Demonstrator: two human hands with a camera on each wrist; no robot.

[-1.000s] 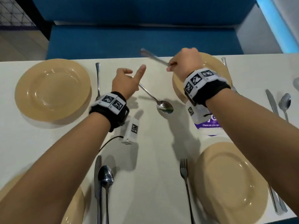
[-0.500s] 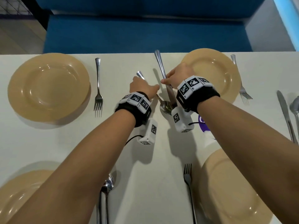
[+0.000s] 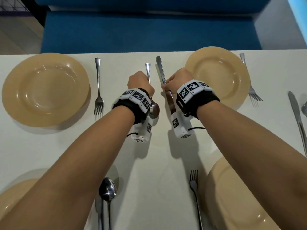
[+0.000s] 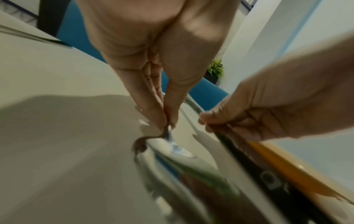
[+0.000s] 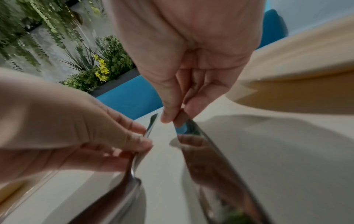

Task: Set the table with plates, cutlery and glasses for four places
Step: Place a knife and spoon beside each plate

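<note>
Between the two far plates my left hand (image 3: 141, 83) pinches the handle of a spoon (image 3: 148, 68), whose bowl lies on the white table (image 3: 157, 156) beside my wrist. My right hand (image 3: 167, 83) pinches a table knife (image 3: 159, 67) just right of the spoon, its blade running back under my wrist. The two pieces lie side by side, handles pointing away from me. The left wrist view shows thumb and finger closed on the spoon (image 4: 169, 136). In the right wrist view my fingertips (image 5: 166, 116) grip the knife (image 5: 201, 144). The far right plate (image 3: 217, 75) sits just right of the knife.
A far left plate (image 3: 45, 89) has a fork (image 3: 98, 90) beside it. Another fork (image 3: 250, 80) lies right of the far right plate. Near plates (image 3: 232, 196) sit at both lower corners, with a fork (image 3: 194, 193) and a spoon (image 3: 108, 191) between them. A blue bench (image 3: 149, 30) runs behind the table.
The right hand has brought the knife down from the air onto the table. The left hand took hold of the spoon and turned it straight, so the two now lie parallel.
</note>
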